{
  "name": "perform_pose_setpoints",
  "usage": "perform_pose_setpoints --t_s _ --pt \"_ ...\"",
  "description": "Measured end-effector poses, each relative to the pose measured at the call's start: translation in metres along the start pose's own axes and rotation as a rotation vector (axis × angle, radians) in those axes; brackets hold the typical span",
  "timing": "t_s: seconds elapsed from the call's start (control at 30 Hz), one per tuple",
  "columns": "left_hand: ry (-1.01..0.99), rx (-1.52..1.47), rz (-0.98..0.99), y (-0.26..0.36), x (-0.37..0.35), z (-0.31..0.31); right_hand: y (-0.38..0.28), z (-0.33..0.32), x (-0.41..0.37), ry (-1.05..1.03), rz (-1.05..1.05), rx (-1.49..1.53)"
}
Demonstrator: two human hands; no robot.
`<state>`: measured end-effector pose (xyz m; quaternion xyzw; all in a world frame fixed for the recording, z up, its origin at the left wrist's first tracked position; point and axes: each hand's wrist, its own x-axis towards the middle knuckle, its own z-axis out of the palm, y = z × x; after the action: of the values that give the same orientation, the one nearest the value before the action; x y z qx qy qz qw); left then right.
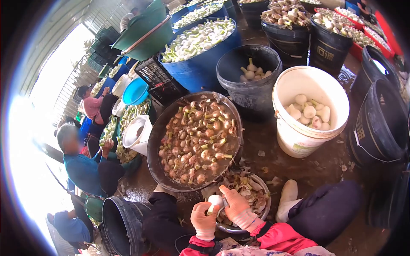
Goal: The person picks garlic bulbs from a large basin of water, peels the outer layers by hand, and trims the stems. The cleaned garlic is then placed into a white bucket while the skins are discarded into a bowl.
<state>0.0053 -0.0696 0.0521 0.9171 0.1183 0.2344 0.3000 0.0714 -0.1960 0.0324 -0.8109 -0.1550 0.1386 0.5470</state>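
My left hand (203, 220) and my right hand (234, 205), both in pale gloves, are closed together on a white peeled garlic bulb (215, 200), held over a small metal bowl (265, 207) full of peelings. Just beyond it a wide dark pan (153, 141) holds many unpeeled bulbs with stems. A white bucket (294, 136) to the right holds several peeled bulbs. A grey bucket (252, 96) behind holds a few more.
Blue tubs (200, 70) and black buckets (326, 49) of bulbs stand at the back. Empty black buckets sit at the right (378, 128) and lower left (121, 222). Other people (83, 166) sit working at the left. My white boot (287, 197) rests on the wet floor.
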Motion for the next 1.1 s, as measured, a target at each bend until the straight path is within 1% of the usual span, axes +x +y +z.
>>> perform_pose_setpoints --t_s 0.03,0.07,0.13,0.17,0.2,0.27,0.3,0.33,0.4,0.47,0.5,0.53,0.6,0.67,0.7,0.73,0.77,0.8,0.83,0.87,0.9,0.93,1.0,1.03,1.07,1.1 --pt "-0.030 -0.065 -0.053 0.003 0.000 0.000 0.003 -0.002 0.004 -0.067 0.056 0.017" --pt "-0.039 -0.065 -0.052 0.001 -0.002 0.002 0.014 0.003 0.005 -0.063 0.063 0.019" --pt "-0.098 -0.459 -0.275 -0.006 -0.005 0.002 0.042 0.019 0.008 0.100 0.047 0.241" --pt "-0.156 -0.708 -0.545 0.002 -0.004 -0.004 0.046 0.017 0.014 0.037 0.192 0.269" --pt "-0.159 -0.703 -0.543 0.002 -0.002 -0.005 0.059 0.022 0.014 0.039 0.194 0.275" --pt "-0.131 -0.974 -0.694 0.000 0.006 -0.006 0.079 0.030 0.016 0.043 0.275 0.257" --pt "-0.125 -1.078 -0.748 -0.001 0.014 -0.002 0.075 0.025 0.013 -0.064 0.332 0.227" --pt "-0.127 -1.116 -0.767 -0.006 0.021 0.004 0.080 0.035 0.009 -0.078 0.261 0.202" --pt "-0.197 -1.158 -0.795 0.002 0.056 0.020 0.074 0.041 0.005 -0.265 0.354 0.262" --pt "-0.293 -1.200 -0.732 0.031 0.104 0.049 0.068 0.046 0.007 -0.348 0.303 0.164" --pt "-0.418 -1.286 -0.620 0.051 0.129 0.063 0.074 0.054 0.005 -0.340 0.255 0.188" --pt "-0.545 -1.367 -0.503 0.076 0.154 0.072 0.064 0.042 0.002 -0.298 0.191 0.288" --pt "-0.747 -1.597 -0.397 0.134 0.188 0.066 0.053 0.030 0.008 -0.312 0.197 0.257" --pt "-0.799 -1.498 -0.340 0.125 0.213 0.081 0.045 0.021 0.011 -0.335 0.202 0.236" --pt "-0.790 -1.287 -0.355 0.103 0.225 0.093 0.044 0.015 0.013 -0.377 0.238 0.318" --pt "-0.795 -1.005 -0.356 0.069 0.234 0.112 0.046 0.010 0.017 -0.419 0.273 0.400" --pt "-0.815 -0.672 -0.351 0.037 0.238 0.129 0.057 0.015 0.019 -0.438 0.188 0.431" --pt "-0.784 -0.145 0.107 -0.010 0.243 0.151 0.064 0.021 0.017 -0.441 0.186 0.433" --pt "-0.906 0.037 0.203 -0.042 0.244 0.161 0.071 0.028 0.014 -0.371 0.148 0.381" --pt "-0.923 0.227 0.288 -0.081 0.234 0.176 0.077 0.031 0.016 -0.299 0.112 0.327" --pt "-1.075 0.388 0.092 -0.081 0.232 0.178 0.076 0.027 0.020 -0.343 0.222 0.452" --pt "-1.109 0.599 0.065 -0.080 0.225 0.177 0.079 0.028 0.023 -0.342 0.231 0.449" --pt "-1.165 0.565 0.114 -0.089 0.222 0.175 0.072 0.023 0.029 -0.253 0.269 0.446" --pt "-1.171 0.561 0.112 -0.092 0.222 0.174 0.067 0.018 0.032 -0.251 0.432 0.605" --pt "-1.233 0.426 -0.034 -0.096 0.222 0.171 0.067 0.015 0.035 -0.255 0.439 0.605" --pt "-1.285 0.288 -0.181 -0.084 0.221 0.160 0.066 0.013 0.035 -0.201 0.425 0.597"
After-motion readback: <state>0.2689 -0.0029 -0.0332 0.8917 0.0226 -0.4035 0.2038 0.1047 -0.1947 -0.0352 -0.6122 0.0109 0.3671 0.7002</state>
